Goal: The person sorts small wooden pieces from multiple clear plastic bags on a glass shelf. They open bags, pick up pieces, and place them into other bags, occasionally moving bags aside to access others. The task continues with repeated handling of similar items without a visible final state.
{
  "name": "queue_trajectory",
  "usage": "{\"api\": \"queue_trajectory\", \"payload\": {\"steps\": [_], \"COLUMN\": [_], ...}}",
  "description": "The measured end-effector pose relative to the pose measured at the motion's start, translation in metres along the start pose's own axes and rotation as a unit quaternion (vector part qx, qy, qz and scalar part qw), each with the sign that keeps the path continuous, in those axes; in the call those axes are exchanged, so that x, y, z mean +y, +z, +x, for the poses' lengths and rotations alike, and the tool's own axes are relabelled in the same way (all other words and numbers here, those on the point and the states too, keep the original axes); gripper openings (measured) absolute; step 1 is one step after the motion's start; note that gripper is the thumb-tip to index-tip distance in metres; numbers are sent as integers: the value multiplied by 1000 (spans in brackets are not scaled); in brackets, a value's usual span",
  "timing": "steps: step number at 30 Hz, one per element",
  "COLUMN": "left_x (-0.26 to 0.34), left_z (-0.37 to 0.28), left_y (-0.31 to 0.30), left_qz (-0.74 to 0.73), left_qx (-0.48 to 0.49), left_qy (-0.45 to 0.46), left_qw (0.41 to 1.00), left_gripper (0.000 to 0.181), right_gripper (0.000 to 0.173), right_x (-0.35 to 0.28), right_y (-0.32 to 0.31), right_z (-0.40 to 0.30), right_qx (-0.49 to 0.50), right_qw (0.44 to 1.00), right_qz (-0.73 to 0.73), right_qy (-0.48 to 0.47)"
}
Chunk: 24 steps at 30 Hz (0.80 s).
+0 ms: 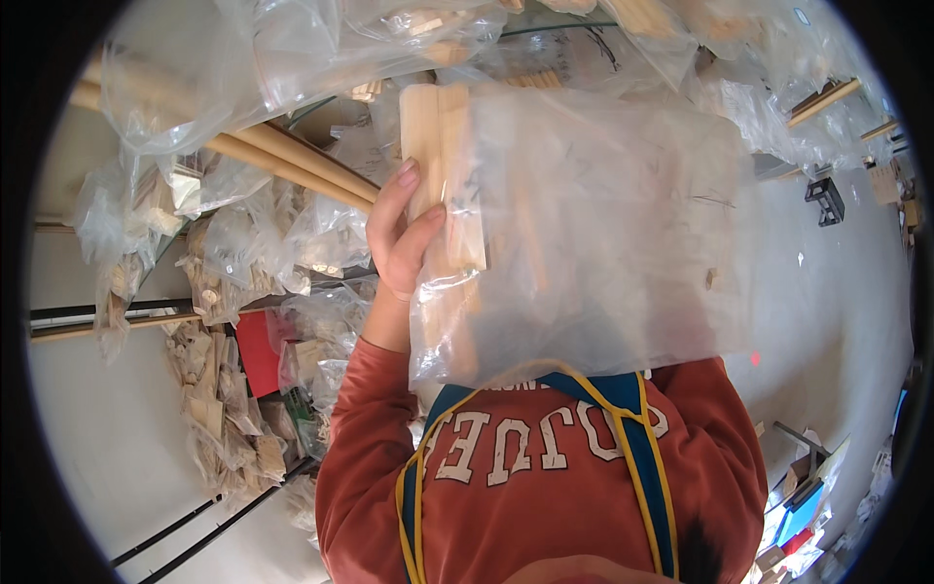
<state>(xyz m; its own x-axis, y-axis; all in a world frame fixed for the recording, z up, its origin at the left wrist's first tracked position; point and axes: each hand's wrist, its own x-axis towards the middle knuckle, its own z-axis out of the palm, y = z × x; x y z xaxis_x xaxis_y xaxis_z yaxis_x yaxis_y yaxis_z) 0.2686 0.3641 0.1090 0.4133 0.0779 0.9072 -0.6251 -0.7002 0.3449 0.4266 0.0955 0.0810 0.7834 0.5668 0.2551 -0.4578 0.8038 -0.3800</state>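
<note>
My left hand (401, 241) grips the left side of a large translucent plastic bag (613, 219), held up in front of my chest. Flat pale wooden strips (438, 131) stand along that edge, with my thumb and a finger pressed over them. Fainter wood shapes show through the cloudy plastic, and a small wooden piece (712, 278) is visible near the lower right of the bag. The bag bears handwritten marks. My right hand is hidden; only the right sleeve (700, 394) shows, running up behind the bag.
Shelves with round wooden rails (292, 164) stand ahead and left, loaded with plastic bags of wooden pieces (241, 255). More filled bags (408, 29) hang over the top. A red panel (259, 354) sits lower left. A black crate-like object (824, 201) is on the grey floor at right.
</note>
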Motion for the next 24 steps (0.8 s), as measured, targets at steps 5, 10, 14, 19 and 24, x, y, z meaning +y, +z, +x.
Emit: {"api": "queue_trajectory", "payload": {"steps": [5, 10, 14, 19, 24], "left_x": [-2, 16, 27, 24, 13], "left_z": [-10, 2, 1, -9, -22], "left_y": [22, 10, 7, 19, 21], "left_qz": [26, -98, -332, -317, -328], "left_qx": [27, 14, 70, -6, 80], "left_qy": [-41, -445, -611, -643, -648], "left_qw": [998, 890, 715, 697, 683], "left_gripper": [50, 56, 66, 57, 63], "right_gripper": [40, 44, 47, 52, 56], "right_x": [48, 89, 103, 85, 47], "right_y": [-19, -46, -51, -47, -52], "right_z": [-7, -35, -40, -32, -31], "right_qx": [86, 135, 144, 132, 108], "right_qw": [991, 976, 970, 969, 968], "right_qz": [-34, -43, -47, -67, -124], "right_qy": [92, 165, 192, 200, 188]}}
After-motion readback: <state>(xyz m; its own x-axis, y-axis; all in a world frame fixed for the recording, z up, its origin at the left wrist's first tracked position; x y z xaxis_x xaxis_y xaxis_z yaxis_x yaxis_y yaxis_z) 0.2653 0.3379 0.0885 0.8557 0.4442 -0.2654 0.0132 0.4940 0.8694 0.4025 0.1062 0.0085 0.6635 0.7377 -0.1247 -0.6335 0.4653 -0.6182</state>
